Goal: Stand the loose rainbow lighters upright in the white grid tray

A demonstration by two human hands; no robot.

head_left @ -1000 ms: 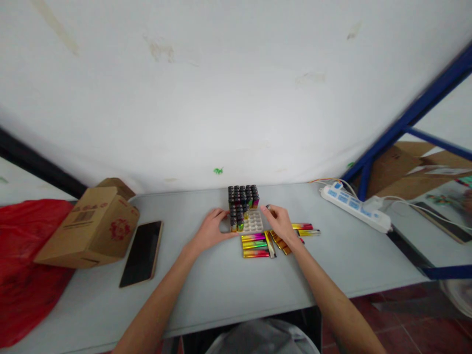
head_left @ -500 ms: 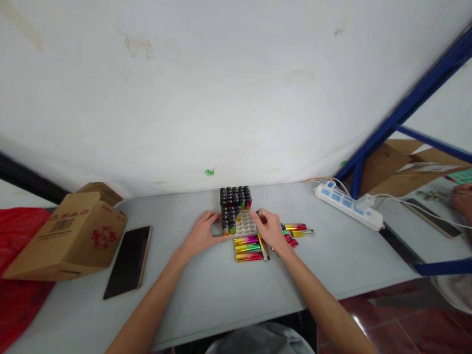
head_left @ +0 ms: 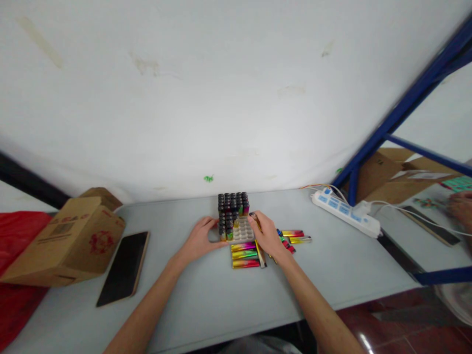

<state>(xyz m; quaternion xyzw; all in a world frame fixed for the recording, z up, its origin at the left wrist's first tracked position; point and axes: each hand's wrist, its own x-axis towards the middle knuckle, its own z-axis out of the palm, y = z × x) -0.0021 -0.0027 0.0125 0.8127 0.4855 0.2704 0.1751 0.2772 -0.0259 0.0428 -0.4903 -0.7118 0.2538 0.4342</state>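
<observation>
A pale tray [head_left: 245, 230] with round slots holds several upright lighters [head_left: 227, 214] with black tops and shiny coloured bodies, filling its back and left side. Bare slots show at its front right. My left hand [head_left: 201, 238] grips the tray's front left corner, thumb along the front edge and fingers at the left side. At the tray's right edge, my right hand [head_left: 266, 232] is closed on a lighter [head_left: 252, 215] whose dark end shows by the thumb. Loose lighters [head_left: 245, 255] in pink, green and red-gold lie in front of the tray.
More lighters [head_left: 295, 236] lie right of my right hand. A white power strip [head_left: 344, 214] with cords sits farther right, beside a blue metal frame [head_left: 353, 184]. At left are a dark phone-like slab [head_left: 123, 269] and a cardboard box [head_left: 73, 243]. Another person's hand [head_left: 460, 209] is at far right.
The whole view has shifted slightly. My right hand stays at the tray's right edge with a lighter, its fingers slightly moved. My left hand keeps its hold on the tray.
</observation>
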